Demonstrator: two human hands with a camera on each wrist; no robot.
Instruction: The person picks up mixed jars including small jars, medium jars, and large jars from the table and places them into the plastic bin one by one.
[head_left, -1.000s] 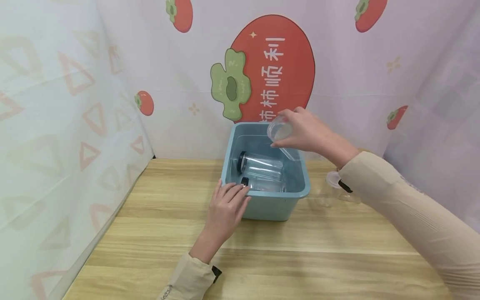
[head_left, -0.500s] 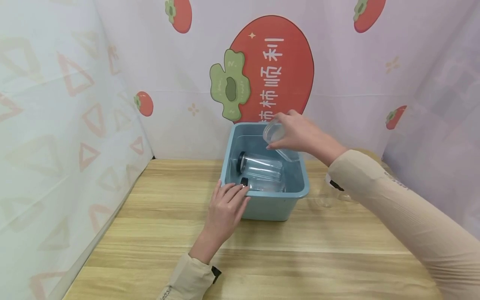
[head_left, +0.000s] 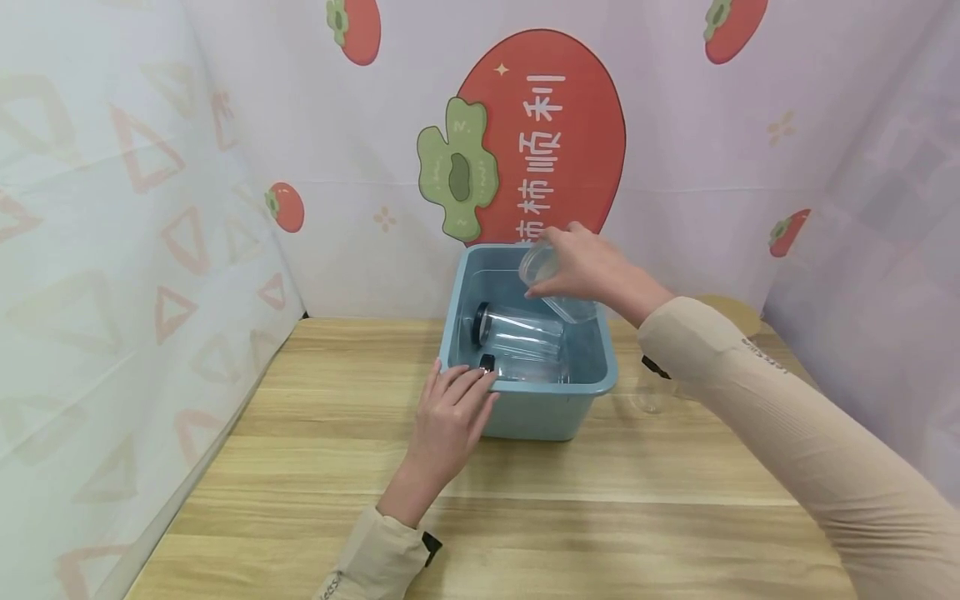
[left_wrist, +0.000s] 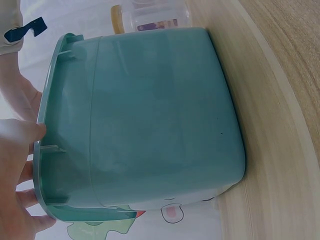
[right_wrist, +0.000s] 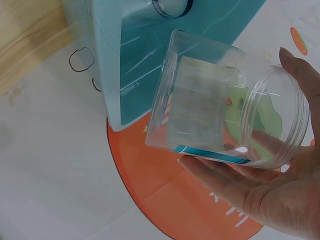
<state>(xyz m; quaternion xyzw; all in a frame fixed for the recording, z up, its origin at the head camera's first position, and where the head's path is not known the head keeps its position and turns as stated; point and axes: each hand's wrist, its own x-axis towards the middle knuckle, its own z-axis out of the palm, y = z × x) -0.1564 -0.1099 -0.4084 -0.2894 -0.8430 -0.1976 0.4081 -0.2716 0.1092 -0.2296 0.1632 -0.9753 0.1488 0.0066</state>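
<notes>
A blue plastic bin (head_left: 532, 417) stands on the table with two clear jars lying on their sides in it, a black-lidded jar (head_left: 525, 333) and, nearer the front, a second clear jar (head_left: 528, 369) with a dark cap. My left hand (head_left: 448, 421) grips the bin's front left rim, fingers over the edge and thumb outside. Over the bin's right back part, my right hand (head_left: 585, 265) holds a clear plastic jar (right_wrist: 200, 110) by its round ridged end. The jar is tilted, its squarish base pointing down into the bin; a pale label shows on its side.
Right of the bin, a small clear container (head_left: 647, 398) stands on the wooden table (head_left: 360, 500), partly behind the right sleeve. Farther back is a clear jar (left_wrist: 155, 17) with a yellow lid. Fabric screens (head_left: 360, 275) with printed fruit enclose the back and sides.
My right hand has moved left with the clear jar, farther over the bin. Its sleeve now hides more of the containers at right and uncovers a round yellowish top. My left hand stays put.
</notes>
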